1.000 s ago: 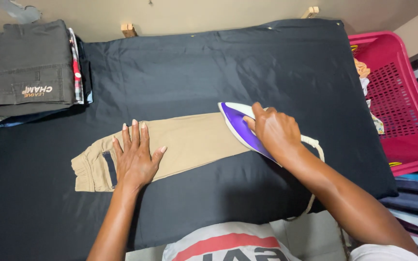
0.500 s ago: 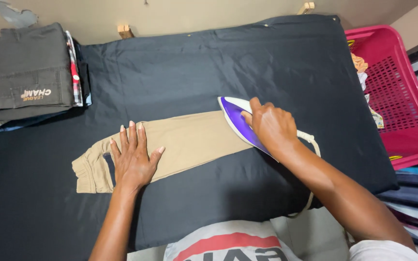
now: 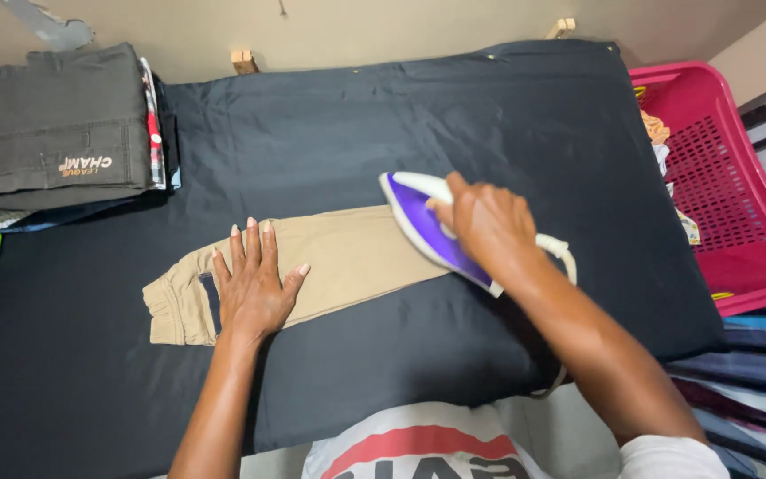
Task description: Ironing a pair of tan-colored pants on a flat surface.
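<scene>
Tan trousers (image 3: 347, 257) lie folded lengthwise across the middle of the dark cloth (image 3: 330, 115) covering the table, flat so the iron can run along them. The left hand (image 3: 254, 284) is spread open, palm down, pinning the trousers near the waistband, which seems meant to stop them sliding. The right hand (image 3: 485, 222) is clenched round the handle of the purple and white iron (image 3: 418, 222), whose sole rests on the trousers' other end. Folded clothes (image 3: 55, 133) sit stacked at the far left corner; a pink basket (image 3: 729, 177) stands to the right.
</scene>
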